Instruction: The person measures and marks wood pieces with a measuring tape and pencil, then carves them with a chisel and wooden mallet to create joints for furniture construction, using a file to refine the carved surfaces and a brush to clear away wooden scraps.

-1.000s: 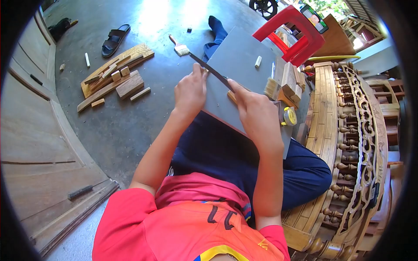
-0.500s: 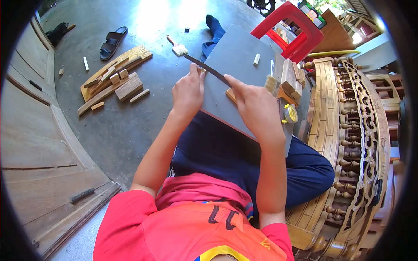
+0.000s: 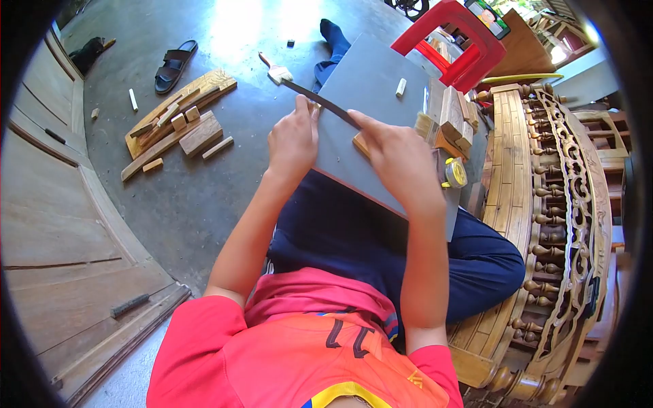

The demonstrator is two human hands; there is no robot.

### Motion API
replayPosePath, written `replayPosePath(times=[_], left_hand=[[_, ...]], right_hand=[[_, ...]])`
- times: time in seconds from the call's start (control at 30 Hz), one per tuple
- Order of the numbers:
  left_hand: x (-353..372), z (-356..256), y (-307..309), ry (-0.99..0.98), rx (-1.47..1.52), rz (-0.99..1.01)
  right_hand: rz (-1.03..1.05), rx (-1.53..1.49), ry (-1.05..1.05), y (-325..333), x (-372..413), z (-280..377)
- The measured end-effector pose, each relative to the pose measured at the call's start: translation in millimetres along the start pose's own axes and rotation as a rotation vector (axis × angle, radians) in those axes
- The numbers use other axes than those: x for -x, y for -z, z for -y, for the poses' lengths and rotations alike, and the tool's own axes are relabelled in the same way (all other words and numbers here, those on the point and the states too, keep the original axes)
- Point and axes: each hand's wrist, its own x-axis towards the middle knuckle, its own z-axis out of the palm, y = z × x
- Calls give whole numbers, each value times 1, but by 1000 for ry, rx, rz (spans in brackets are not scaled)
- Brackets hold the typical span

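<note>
A long, flat dark file (image 3: pixel 320 100) slants across the left edge of a grey board (image 3: pixel 381 81) on my lap. My right hand (image 3: pixel 398 160) is closed round its near end, index finger stretched along the top. My left hand (image 3: pixel 294 139) is pinched at the board's edge on a small pale wood piece (image 3: pixel 314 109), mostly hidden by the fingers, with the file passing over it. Beside my right hand a wooden block (image 3: pixel 362 144) shows partly. A yellow tape measure (image 3: pixel 454 173) and a brush (image 3: pixel 426 126) lie to its right.
Wood offcuts (image 3: pixel 201 132) and a plank (image 3: pixel 218 80) lie on the floor at left, near a sandal (image 3: pixel 175 66). A paintbrush (image 3: pixel 277 72) is beyond the file tip. Wood blocks (image 3: pixel 454 115), a red stool (image 3: pixel 469 41) and a carved bench (image 3: pixel 507 170) are at right.
The file has slid a little toward the upper left, along with my right hand. My left hand stays nearly in place, still pinched.
</note>
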Motion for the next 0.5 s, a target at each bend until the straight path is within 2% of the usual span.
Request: replayPosePath(times=[0.13, 0.23, 0.4, 0.5], left_hand=[[-3, 4, -3, -9, 9, 7], [-3, 6, -6, 8, 34, -14], [0, 3, -6, 14, 12, -30], [0, 3, -6, -7, 8, -38]], right_hand=[[-103, 14, 51, -45, -18, -1], [-137, -2, 92, -36, -9, -4], [-17, 60, 27, 9, 10, -2], [-30, 50, 0, 1, 4, 5]])
